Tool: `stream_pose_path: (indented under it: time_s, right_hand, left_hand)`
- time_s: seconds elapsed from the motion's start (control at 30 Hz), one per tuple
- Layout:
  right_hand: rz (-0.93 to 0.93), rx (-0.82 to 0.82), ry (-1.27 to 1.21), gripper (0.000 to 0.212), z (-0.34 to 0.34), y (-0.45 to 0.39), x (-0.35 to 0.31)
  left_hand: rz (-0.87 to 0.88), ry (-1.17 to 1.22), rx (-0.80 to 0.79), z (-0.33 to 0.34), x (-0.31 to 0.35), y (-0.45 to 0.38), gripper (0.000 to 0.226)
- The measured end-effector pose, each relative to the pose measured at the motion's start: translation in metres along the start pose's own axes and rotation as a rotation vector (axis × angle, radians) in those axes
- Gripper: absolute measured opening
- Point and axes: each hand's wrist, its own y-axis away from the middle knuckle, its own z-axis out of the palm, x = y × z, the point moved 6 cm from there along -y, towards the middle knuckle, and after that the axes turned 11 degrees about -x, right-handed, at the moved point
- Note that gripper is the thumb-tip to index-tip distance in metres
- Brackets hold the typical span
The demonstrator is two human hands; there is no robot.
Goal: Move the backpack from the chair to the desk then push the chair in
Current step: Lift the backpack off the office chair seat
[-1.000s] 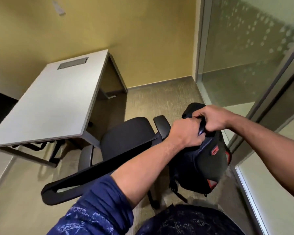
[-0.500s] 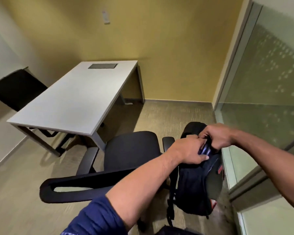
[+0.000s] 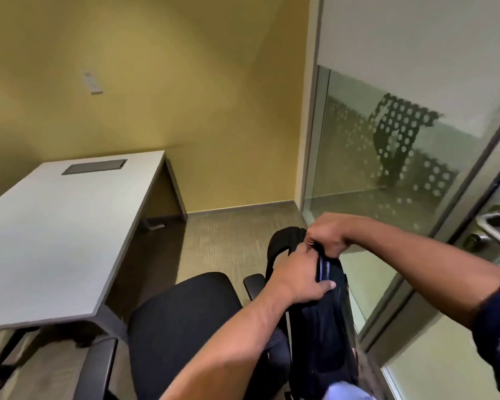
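Note:
A black backpack [image 3: 321, 327] hangs upright in the air to the right of the black office chair [image 3: 182, 330], off its seat. My left hand [image 3: 298, 280] grips the backpack's top edge. My right hand [image 3: 328, 236] is closed on the top too, just behind the left, by the curved shoulder strap [image 3: 274, 243]. The chair's seat is bare and stands pulled out from the grey desk [image 3: 55, 235], which fills the left of the view. The backpack's lower part is hidden behind my left forearm.
A yellow wall runs behind the desk. A glass partition [image 3: 387, 168] and a door with a metal handle [image 3: 494, 220] stand close on the right. A dark cable hatch [image 3: 94, 166] sits in the desk's far end. Carpet lies between the chair and the wall.
The view has tilted upward and closer, so the desk now sits lower left. Both hands keep their grip and have raised the backpack a little beside the chair.

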Motion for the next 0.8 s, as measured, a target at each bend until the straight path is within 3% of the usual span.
stream_pose_path:
  time_s: [0.23,0.43,0.63,0.8]
  right_hand:
    - [-0.086,-0.122,-0.006,0.031,-0.018,-0.064,0.034]
    - [-0.289,-0.208,-0.060,0.033,-0.017,-0.133,0.065]
    - [-0.428,-0.211,0.061,0.033,-0.024,-0.181,0.081]
    - [-0.417,-0.180,0.093,0.036,-0.049,-0.191,0.099]
  left_hand:
    - [-0.103,-0.011,-0.011,-0.006,-0.047,-0.046,0.076]
    - [-0.320,0.024,-0.075,-0.007,-0.076,-0.109,0.064]
    - [-0.537,0.045,-0.022,-0.008,-0.094,-0.142,0.061]
    - [-0.558,0.054,0.053,-0.011,-0.101,-0.150,0.064]
